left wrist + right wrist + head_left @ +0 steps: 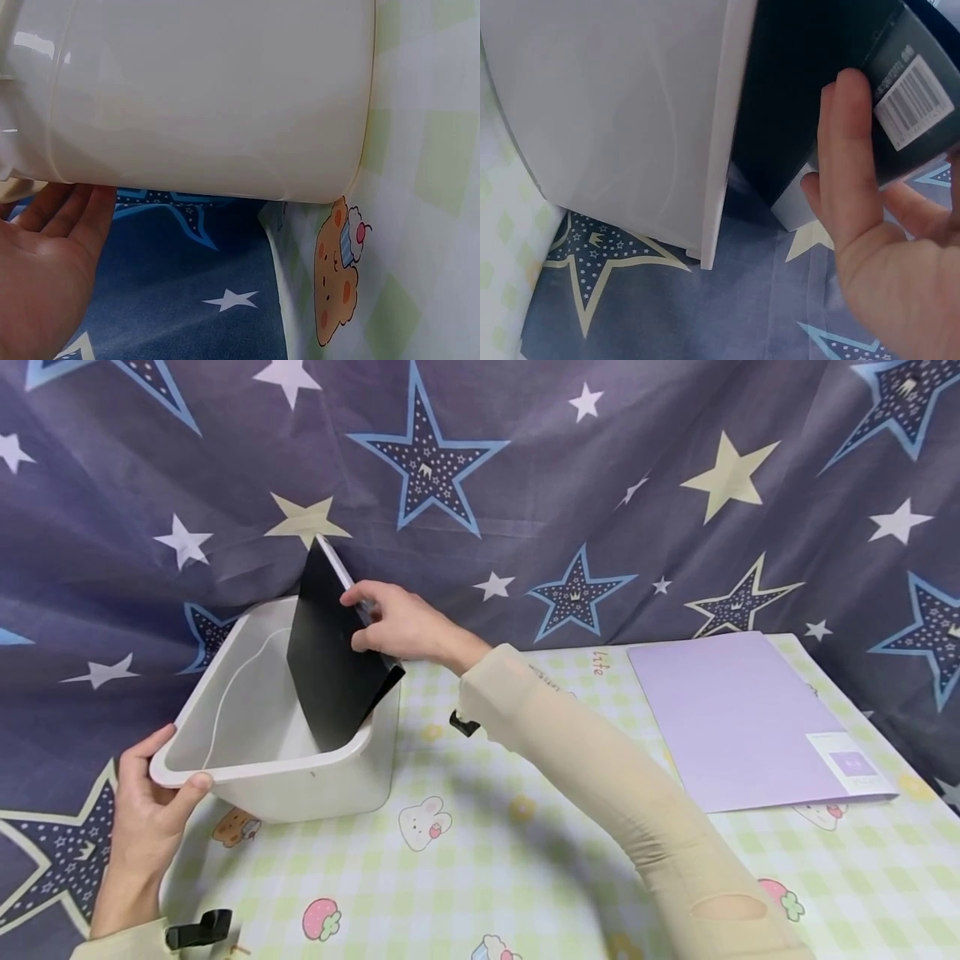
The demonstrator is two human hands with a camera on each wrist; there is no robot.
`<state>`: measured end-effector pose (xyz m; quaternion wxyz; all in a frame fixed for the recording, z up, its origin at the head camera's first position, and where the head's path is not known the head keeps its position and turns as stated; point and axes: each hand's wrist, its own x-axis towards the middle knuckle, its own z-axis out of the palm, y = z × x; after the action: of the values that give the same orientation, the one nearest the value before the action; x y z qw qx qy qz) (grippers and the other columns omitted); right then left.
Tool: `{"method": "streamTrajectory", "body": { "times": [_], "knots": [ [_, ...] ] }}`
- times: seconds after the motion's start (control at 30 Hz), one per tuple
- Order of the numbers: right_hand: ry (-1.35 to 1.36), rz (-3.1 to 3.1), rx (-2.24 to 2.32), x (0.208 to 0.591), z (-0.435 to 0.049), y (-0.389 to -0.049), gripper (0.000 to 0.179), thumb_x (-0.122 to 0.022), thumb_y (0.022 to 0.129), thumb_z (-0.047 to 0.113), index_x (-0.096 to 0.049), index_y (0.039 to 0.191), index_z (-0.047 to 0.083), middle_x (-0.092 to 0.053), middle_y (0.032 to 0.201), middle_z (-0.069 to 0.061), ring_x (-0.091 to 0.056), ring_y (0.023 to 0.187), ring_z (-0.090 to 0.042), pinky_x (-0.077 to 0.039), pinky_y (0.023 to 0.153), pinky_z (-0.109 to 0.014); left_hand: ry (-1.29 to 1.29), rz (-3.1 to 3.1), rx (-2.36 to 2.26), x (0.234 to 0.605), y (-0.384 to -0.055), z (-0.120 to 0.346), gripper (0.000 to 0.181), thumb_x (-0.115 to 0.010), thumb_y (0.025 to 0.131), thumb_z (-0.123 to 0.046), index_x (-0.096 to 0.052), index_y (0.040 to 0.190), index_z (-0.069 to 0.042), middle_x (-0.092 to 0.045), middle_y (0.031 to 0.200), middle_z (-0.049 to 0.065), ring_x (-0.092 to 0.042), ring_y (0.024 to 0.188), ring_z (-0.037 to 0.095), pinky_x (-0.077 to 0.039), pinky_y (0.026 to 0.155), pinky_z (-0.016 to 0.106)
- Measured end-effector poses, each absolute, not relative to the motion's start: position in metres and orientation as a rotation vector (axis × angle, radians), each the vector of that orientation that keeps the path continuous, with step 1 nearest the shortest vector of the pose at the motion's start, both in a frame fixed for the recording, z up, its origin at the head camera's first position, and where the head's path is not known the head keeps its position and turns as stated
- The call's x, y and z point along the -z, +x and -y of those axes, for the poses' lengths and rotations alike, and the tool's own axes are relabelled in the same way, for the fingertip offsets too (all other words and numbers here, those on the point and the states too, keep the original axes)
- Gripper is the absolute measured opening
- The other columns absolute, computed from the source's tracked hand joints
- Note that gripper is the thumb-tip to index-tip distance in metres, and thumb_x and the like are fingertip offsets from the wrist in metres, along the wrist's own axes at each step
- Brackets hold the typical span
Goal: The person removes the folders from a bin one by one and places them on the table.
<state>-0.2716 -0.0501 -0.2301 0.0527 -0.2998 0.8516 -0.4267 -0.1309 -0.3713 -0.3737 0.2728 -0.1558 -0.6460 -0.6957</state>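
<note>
A white plastic bin (281, 789) stands at the back left of the table. My left hand (153, 822) grips its near left corner, thumb over the rim and fingers against the outside; the left wrist view shows that hand (49, 262) beside the bin wall. Above the bin's right side, my right hand (408, 622) holds a flat black book-like item (322, 652) by its upper edge. This item is tilted, its lower part inside the bin and its top above the rim. A barcode label (913, 103) shows on its dark outer face, near my right fingers.
A flat lilac folder-like sheet (720, 718) with a white label lies on the right of the table. The checked tablecloth (480, 877) carries cartoon prints. A dark star-patterned curtain (525, 493) hangs close behind the bin and along the left.
</note>
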Motion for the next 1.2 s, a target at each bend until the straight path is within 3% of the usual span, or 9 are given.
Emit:
{"method": "streamTrajectory", "body": {
  "times": [0.07,0.37,0.9,1.2],
  "knots": [
    [-0.909,-2.551,1.330,0.231,0.050,-0.273,0.052,-0.068,0.081,0.014,-0.054,0.131,0.019,-0.055,0.119,0.006,-0.051,0.097,-0.011,-0.042,0.078,-0.020,-0.416,1.744,1.866,0.373,-0.131,0.371,0.068,-0.058,0.077,0.025,-0.036,0.138,0.007,-0.050,0.125,0.015,-0.057,0.103,0.017,-0.048,0.084,0.015],
    [-0.898,-2.450,1.470,0.236,0.049,-0.276,0.057,-0.070,0.077,0.010,-0.054,0.131,0.017,-0.056,0.122,0.004,-0.051,0.106,-0.012,-0.045,0.080,-0.019,-0.403,1.761,1.849,0.372,-0.130,0.371,0.067,-0.058,0.077,0.025,-0.036,0.138,0.007,-0.050,0.124,0.014,-0.057,0.103,0.017,-0.048,0.084,0.014],
    [-0.910,-2.353,1.627,0.233,0.047,-0.270,0.056,-0.069,0.077,0.005,-0.054,0.130,0.014,-0.063,0.103,-0.004,-0.058,0.085,-0.017,-0.049,0.067,-0.024,-0.430,1.751,1.865,0.371,-0.132,0.372,0.068,-0.056,0.077,0.027,-0.035,0.139,0.007,-0.049,0.124,0.015,-0.056,0.103,0.017,-0.048,0.086,0.016],
    [-0.909,-2.422,1.665,0.233,0.040,-0.268,0.056,-0.069,0.077,0.006,-0.055,0.131,0.016,-0.057,0.119,0.001,-0.052,0.104,-0.013,-0.047,0.077,-0.022,-0.380,1.776,1.855,0.371,-0.128,0.374,0.069,-0.056,0.077,0.027,-0.036,0.139,0.006,-0.049,0.124,0.014,-0.056,0.103,0.017,-0.048,0.086,0.015]
  ]
}}
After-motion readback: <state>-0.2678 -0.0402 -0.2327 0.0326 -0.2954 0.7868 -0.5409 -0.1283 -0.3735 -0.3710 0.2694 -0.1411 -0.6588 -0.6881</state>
